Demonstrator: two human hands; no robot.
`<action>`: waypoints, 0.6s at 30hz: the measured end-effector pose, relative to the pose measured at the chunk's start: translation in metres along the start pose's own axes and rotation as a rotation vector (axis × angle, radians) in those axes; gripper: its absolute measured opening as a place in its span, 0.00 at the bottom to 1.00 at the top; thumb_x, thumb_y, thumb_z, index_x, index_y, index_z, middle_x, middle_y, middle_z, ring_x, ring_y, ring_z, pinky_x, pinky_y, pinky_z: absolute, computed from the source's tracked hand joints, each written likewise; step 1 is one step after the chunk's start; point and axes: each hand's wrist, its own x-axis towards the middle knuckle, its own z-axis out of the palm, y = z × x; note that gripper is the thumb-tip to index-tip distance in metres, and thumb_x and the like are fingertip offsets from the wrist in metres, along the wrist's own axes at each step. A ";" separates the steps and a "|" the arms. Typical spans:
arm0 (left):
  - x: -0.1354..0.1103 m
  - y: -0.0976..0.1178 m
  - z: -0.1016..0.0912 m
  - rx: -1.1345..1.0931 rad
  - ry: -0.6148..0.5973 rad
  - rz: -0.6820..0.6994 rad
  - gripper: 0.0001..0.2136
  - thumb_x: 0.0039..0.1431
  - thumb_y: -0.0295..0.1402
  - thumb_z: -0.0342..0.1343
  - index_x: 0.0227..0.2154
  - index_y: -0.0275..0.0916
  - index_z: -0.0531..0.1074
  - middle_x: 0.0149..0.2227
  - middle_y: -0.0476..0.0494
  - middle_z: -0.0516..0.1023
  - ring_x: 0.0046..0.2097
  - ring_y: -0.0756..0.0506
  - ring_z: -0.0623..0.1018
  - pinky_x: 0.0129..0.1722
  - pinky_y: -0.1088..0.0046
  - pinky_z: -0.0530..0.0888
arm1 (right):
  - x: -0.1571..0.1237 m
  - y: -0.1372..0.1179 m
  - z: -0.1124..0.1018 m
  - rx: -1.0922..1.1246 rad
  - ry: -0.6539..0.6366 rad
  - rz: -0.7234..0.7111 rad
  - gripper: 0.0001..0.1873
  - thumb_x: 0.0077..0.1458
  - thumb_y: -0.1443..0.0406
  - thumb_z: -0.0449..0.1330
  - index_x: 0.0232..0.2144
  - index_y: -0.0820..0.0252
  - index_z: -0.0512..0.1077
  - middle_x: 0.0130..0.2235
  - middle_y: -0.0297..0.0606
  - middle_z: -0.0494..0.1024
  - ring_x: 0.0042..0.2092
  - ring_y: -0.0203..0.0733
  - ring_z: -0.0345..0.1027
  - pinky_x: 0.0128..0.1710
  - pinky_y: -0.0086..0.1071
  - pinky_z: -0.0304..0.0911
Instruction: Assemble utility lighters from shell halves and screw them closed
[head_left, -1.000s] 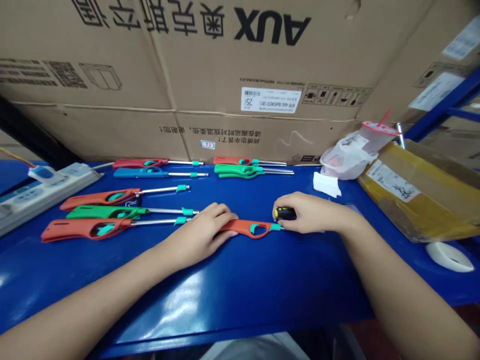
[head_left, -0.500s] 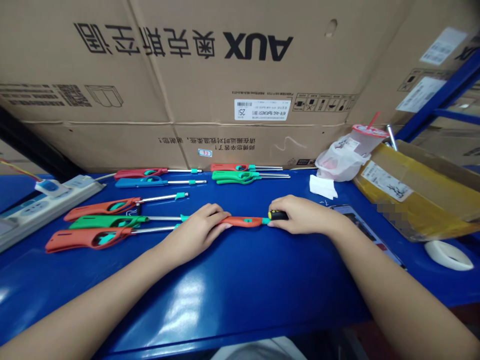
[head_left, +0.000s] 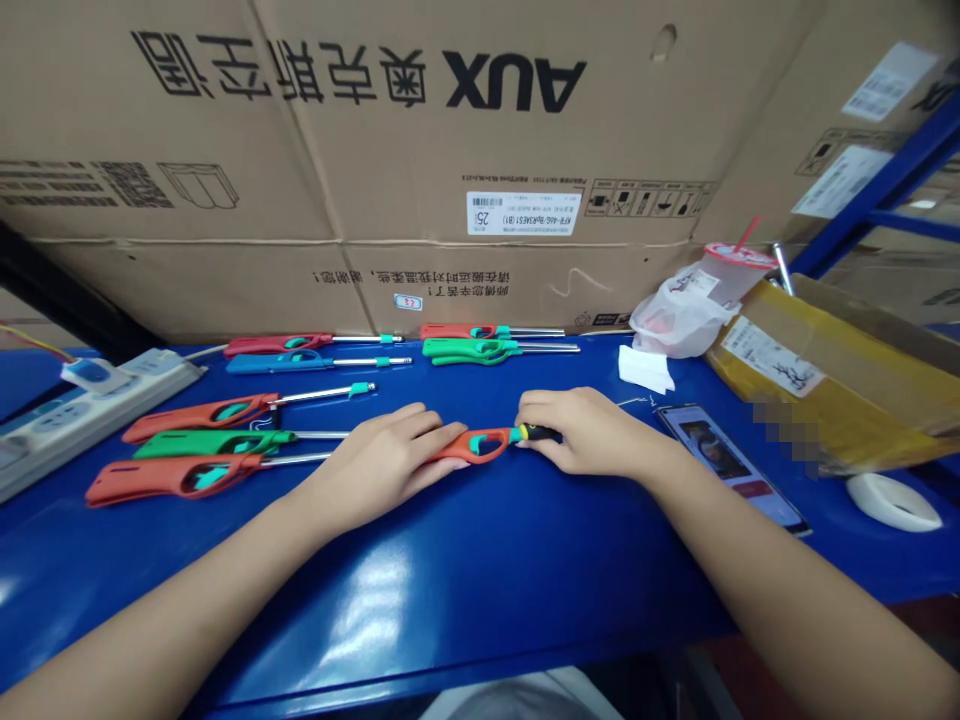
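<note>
Both are gripping, left hand [head_left: 394,450] an orange utility lighter [head_left: 465,444], right hand [head_left: 589,430] a black-and-yellow handle [head_left: 541,433], so any slack's probably risking a roll.

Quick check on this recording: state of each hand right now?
Left hand: closed, holding the orange lighter by its handle.
Right hand: closed, holding a black-and-yellow object.

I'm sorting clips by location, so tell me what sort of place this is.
Probably a storeroom or workshop corner: long-necked lighters lie on a blue table, and a large AUX carton stands right behind it.
</note>
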 end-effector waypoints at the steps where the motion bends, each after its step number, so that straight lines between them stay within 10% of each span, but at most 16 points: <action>1: 0.000 0.000 0.001 -0.008 0.008 0.003 0.20 0.75 0.44 0.45 0.56 0.37 0.73 0.39 0.42 0.79 0.40 0.43 0.76 0.39 0.69 0.73 | 0.000 -0.001 0.000 -0.014 0.010 0.006 0.03 0.60 0.69 0.62 0.34 0.58 0.74 0.39 0.34 0.78 0.36 0.38 0.70 0.33 0.31 0.54; 8: 0.006 -0.006 -0.006 0.052 0.025 -0.068 0.23 0.75 0.46 0.42 0.57 0.35 0.72 0.43 0.38 0.79 0.43 0.40 0.76 0.43 0.63 0.74 | 0.006 -0.006 0.007 -0.099 0.205 0.189 0.07 0.65 0.62 0.59 0.43 0.56 0.75 0.49 0.39 0.77 0.36 0.41 0.72 0.29 0.33 0.51; 12: 0.025 -0.041 -0.017 0.071 0.006 -0.160 0.24 0.74 0.48 0.44 0.52 0.33 0.74 0.46 0.34 0.79 0.48 0.35 0.76 0.49 0.57 0.74 | 0.011 -0.007 0.011 -0.087 0.356 0.309 0.21 0.67 0.58 0.55 0.57 0.60 0.64 0.56 0.48 0.72 0.40 0.46 0.73 0.30 0.35 0.58; 18: 0.082 -0.094 -0.015 0.129 0.020 -0.221 0.21 0.73 0.45 0.48 0.51 0.31 0.74 0.47 0.31 0.78 0.50 0.35 0.75 0.50 0.57 0.73 | 0.020 -0.001 0.034 -0.050 0.292 0.237 0.09 0.67 0.64 0.53 0.47 0.58 0.68 0.50 0.44 0.74 0.38 0.44 0.73 0.33 0.35 0.61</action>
